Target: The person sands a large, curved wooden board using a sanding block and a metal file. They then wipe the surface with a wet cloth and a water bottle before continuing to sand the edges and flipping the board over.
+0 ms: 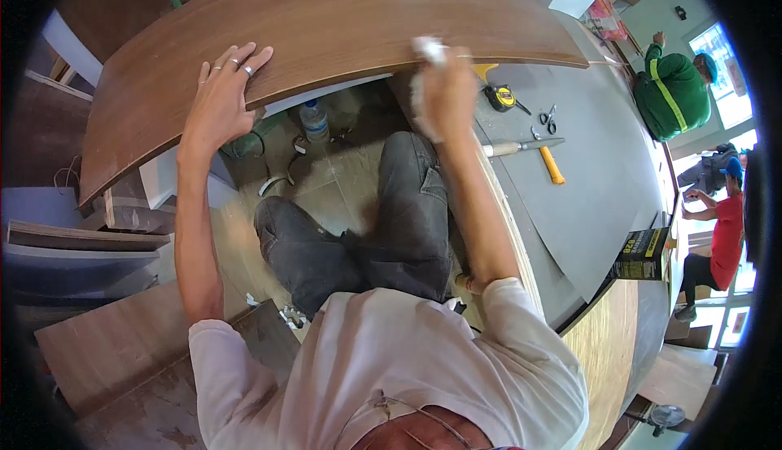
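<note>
A long brown wood-grain panel point(342, 28) lies across in front of me. My left hand point(229, 92), with rings on its fingers, rests spread on the panel near its close edge. My right hand point(449, 96) is closed on a white cloth point(430, 50) at the panel's near edge, and is slightly blurred. Just right of it, on a grey sheet point(586, 175), lie a yellow and black tape measure point(501, 97), a pair of scissors point(548, 121), a file with a pale handle point(523, 146) and a tool with an orange-yellow handle point(551, 165). A yellow scraper point(485, 72) shows partly beside the panel.
A plastic water bottle point(314, 120) stands on the floor below the panel. A black and yellow can point(641, 254) is at the grey sheet's right edge. Boards point(116, 340) are stacked at left. Other people point(675, 92) are at far right, one in red point(727, 230).
</note>
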`<action>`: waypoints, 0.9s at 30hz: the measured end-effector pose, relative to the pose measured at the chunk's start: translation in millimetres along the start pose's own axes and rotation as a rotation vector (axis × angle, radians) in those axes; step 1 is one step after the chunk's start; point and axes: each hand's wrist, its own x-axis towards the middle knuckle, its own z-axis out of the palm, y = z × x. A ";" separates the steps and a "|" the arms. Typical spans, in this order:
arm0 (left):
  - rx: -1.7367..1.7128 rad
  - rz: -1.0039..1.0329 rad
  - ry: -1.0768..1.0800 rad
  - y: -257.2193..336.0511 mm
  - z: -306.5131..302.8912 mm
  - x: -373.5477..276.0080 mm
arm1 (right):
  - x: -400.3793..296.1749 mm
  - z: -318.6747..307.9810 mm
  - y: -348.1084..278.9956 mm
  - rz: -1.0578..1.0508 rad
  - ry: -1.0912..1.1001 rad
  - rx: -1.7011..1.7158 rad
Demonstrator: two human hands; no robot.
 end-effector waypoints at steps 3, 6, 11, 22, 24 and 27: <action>0.005 0.003 0.000 -1.5 1.9 -1.3 | -21.9 36.8 -103.8 -0.079 -0.019 0.171; 0.007 -0.016 -0.001 -12.4 3.1 -8.0 | -15.7 31.6 -131.0 -0.096 -0.178 0.328; -0.008 0.033 0.048 -10.2 3.1 -5.5 | 19.3 -31.5 13.9 0.445 -0.167 -0.046; -0.056 0.042 0.033 -14.0 11.6 -4.1 | -17.1 52.1 -172.4 -0.217 -0.138 0.234; -0.075 0.032 0.032 -16.2 9.2 -6.6 | -15.0 57.2 -171.3 -0.260 -0.177 0.284; -0.018 0.017 0.033 -20.4 4.2 -9.4 | -8.2 27.0 -107.6 -0.119 -0.222 0.081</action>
